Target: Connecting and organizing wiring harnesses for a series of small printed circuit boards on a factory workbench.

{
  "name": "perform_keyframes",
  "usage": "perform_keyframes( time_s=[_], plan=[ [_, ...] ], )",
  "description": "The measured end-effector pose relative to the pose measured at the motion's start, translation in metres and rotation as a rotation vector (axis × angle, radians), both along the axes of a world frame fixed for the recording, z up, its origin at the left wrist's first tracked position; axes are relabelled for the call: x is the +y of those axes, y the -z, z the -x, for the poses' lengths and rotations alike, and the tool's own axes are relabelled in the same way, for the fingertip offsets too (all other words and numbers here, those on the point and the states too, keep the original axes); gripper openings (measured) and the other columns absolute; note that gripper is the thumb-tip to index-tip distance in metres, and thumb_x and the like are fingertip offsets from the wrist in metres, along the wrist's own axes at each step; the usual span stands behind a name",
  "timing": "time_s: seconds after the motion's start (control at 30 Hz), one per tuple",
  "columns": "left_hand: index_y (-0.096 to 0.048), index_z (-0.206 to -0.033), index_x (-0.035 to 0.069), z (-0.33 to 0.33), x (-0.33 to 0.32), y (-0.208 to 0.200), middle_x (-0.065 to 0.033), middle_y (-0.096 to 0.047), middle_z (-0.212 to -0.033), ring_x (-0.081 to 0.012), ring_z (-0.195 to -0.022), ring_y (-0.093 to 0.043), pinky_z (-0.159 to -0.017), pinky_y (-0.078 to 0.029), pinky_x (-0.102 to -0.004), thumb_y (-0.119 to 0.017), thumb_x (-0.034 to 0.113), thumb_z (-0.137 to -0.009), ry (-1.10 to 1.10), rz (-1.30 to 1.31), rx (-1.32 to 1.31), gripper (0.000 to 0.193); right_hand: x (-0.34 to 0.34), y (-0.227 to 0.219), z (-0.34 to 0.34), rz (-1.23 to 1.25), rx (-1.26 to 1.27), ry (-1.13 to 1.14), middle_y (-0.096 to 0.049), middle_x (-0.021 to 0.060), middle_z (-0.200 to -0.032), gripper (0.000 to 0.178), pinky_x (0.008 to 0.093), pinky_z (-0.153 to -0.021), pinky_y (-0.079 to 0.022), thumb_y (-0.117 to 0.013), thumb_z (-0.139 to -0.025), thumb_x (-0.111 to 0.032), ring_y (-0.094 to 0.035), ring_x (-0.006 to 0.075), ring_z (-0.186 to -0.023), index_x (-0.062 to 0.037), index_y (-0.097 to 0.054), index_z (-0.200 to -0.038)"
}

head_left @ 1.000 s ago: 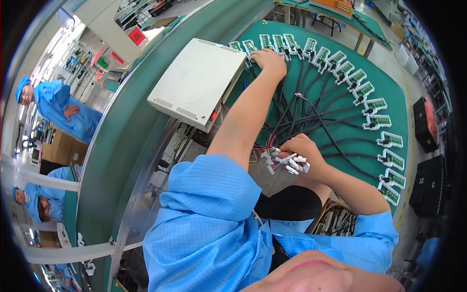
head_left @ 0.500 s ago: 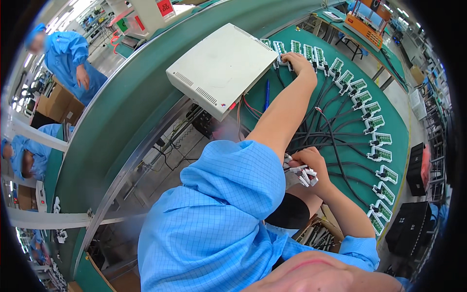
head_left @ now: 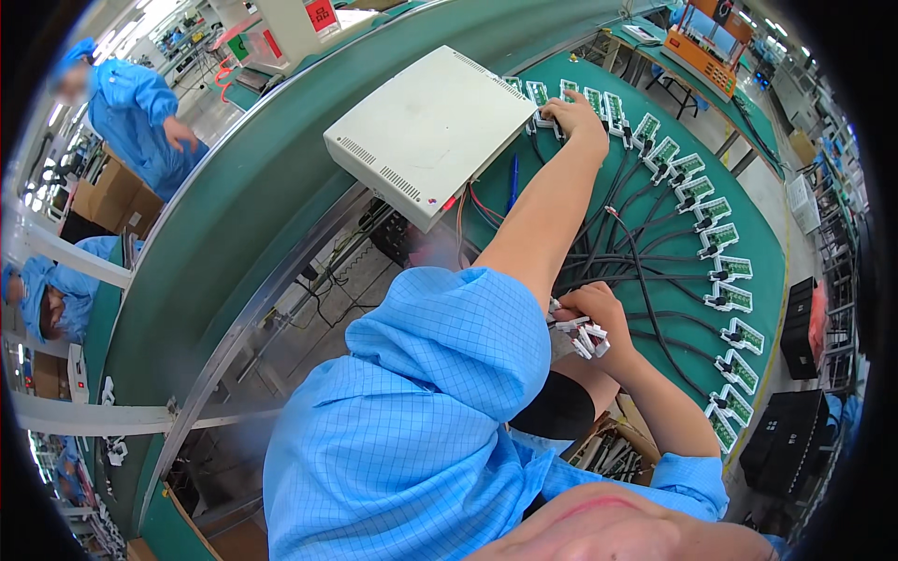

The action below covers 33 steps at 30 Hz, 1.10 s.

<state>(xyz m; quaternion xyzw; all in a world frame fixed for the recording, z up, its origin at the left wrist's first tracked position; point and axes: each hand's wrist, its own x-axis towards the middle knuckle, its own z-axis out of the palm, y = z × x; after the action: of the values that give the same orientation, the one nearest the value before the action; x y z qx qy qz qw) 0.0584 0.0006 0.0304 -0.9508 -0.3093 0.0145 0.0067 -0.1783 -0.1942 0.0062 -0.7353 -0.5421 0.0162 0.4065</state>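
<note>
My left hand (head_left: 578,117) reaches to the far end of a curved row of small green circuit boards in white frames. Its fingers are bent and closed at the cable end of the boards (head_left: 537,93) beside the beige box (head_left: 432,126); what they pinch is partly hidden by the hand. Close to my body, my right hand (head_left: 601,309) is closed around a bunch of small white connectors (head_left: 587,338), which stick out below the fingers. Black cables (head_left: 645,277) run from the boards toward the area between my arms.
A blue pen (head_left: 514,178) lies next to the box on the green tabletop (head_left: 692,313). Below my right forearm stands a carton (head_left: 613,449) with long parts inside. Black crates (head_left: 784,439) stand at right. Two people in blue workwear (head_left: 136,112) are at left, beyond the green bench.
My left fingers have shifted slightly at the boards, with the index finger stretched a little farther. My right hand keeps its place. The standing person at left has moved an arm.
</note>
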Motion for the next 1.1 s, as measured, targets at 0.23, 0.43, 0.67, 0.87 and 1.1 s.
perform_keyframes(
  time_s=[0.23,0.43,0.67,0.87,1.1],
  plan=[
    [-0.023,-0.152,-0.003,0.014,0.013,-0.006,-0.0249,-0.052,-0.134,-0.0426,-0.12,-0.047,-0.095,-0.031,-0.0603,-0.059,0.042,-0.087,0.122,-0.065,0.013,0.088,0.003,-0.003,0.004,-0.003,0.003,-0.027,-0.062,0.0054,-0.07,0.012,0.0348,-0.075,-0.041,-0.074,-0.078,-0.012,-0.058,0.0226,-0.067,-0.0064,-0.066,-0.085],
    [-0.042,-0.141,-0.003,0.055,0.012,-0.01,-0.0327,-0.042,-0.141,-0.0458,-0.128,-0.045,-0.103,-0.034,-0.0609,-0.059,0.038,-0.088,0.112,-0.043,-0.367,0.069,0.007,-0.007,0.004,-0.045,-0.032,-0.052,-0.065,0.0073,-0.076,0.01,0.0356,-0.076,-0.042,-0.071,-0.082,-0.014,-0.06,0.0258,-0.07,-0.0059,-0.066,-0.086],
    [-0.065,-0.099,-0.001,0.258,-0.014,-0.049,-0.0169,-0.064,-0.09,-0.0317,-0.086,-0.063,-0.078,-0.049,-0.0414,-0.073,0.031,-0.084,1.008,0.677,-0.514,0.036,-0.012,-0.003,0.008,-0.138,0.04,0.096,-0.065,0.0096,-0.078,0.009,0.0371,-0.079,-0.044,-0.068,-0.087,-0.013,-0.061,0.0288,-0.074,-0.0059,-0.067,-0.092],
    [-0.063,-0.094,0.001,0.325,0.003,-0.018,-0.0173,-0.064,-0.091,-0.0344,-0.088,-0.063,-0.076,-0.049,-0.0413,-0.067,0.018,-0.088,0.982,0.81,-0.412,0.019,-0.007,-0.005,0.008,-0.094,0.038,0.084,-0.067,0.012,-0.086,0.01,0.0397,-0.075,-0.047,-0.066,-0.087,-0.013,-0.061,0.0333,-0.08,-0.0049,-0.067,-0.094],
    [-0.064,-0.086,0.003,0.327,-0.002,-0.018,-0.0112,-0.053,-0.095,-0.031,-0.095,-0.051,-0.084,-0.043,-0.0398,-0.07,0.015,-0.08,1.171,0.641,-0.702,0.014,-0.006,-0.015,0.014,-0.261,-0.046,0.118,-0.056,0.013,-0.086,0.015,0.0348,-0.074,-0.044,-0.059,-0.094,-0.014,-0.055,0.0268,-0.081,0.0002,-0.062,-0.09]
  ],
)
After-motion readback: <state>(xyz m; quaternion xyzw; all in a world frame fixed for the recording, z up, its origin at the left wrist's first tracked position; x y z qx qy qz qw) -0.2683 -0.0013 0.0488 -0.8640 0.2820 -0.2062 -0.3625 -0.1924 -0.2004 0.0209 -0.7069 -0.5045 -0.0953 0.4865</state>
